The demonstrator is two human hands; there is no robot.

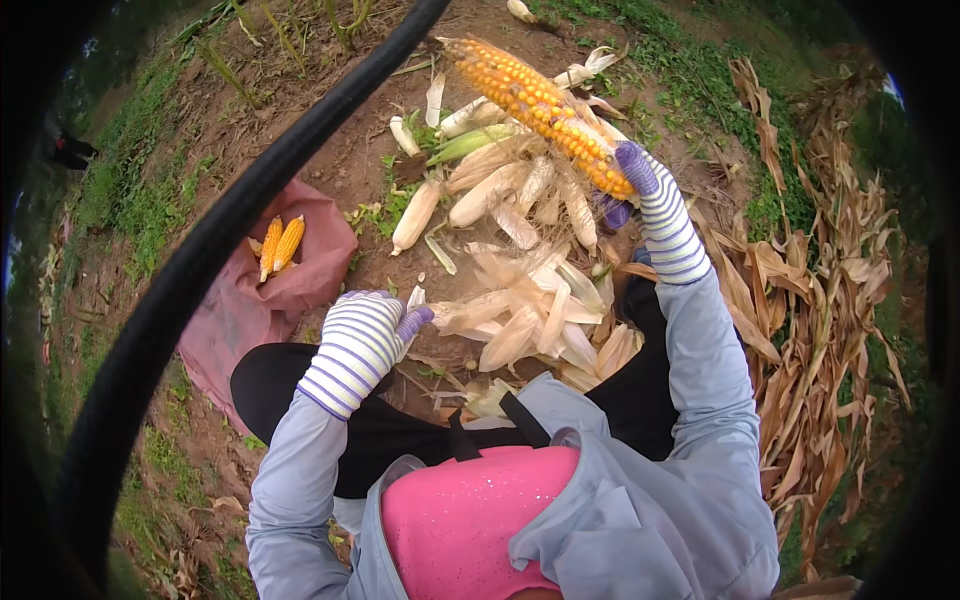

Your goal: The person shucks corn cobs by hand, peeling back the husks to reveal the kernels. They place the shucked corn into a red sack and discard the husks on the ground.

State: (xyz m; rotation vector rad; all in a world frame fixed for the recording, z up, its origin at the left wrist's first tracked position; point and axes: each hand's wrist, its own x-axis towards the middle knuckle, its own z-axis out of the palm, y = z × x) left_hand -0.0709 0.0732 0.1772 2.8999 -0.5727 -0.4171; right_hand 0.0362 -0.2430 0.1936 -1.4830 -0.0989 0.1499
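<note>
My right hand point(645, 195), in a striped white and purple glove, grips the lower end of a bare corn cob point(547, 112). Its kernels are yellow, with patchy, discoloured spots near the middle. My left hand point(367, 341), gloved alike, is closed on a strip of corn husk point(412, 307) beside a heap of loose husks point(525, 307). Between and beyond my hands, several ears of corn in pale husks point(487, 195) lie on the soil, one with a green husk point(472, 142). A few bare yellow ears point(287, 244) rest in the mouth of a reddish sack point(322, 240) at my left.
Dry corn stalks and leaves point(810, 375) are piled along my right side. A black cable or strap point(247, 195) crosses the view at the left. My folded legs point(645, 375) border the husk heap. Cut stalks point(285, 37) stand at the far left.
</note>
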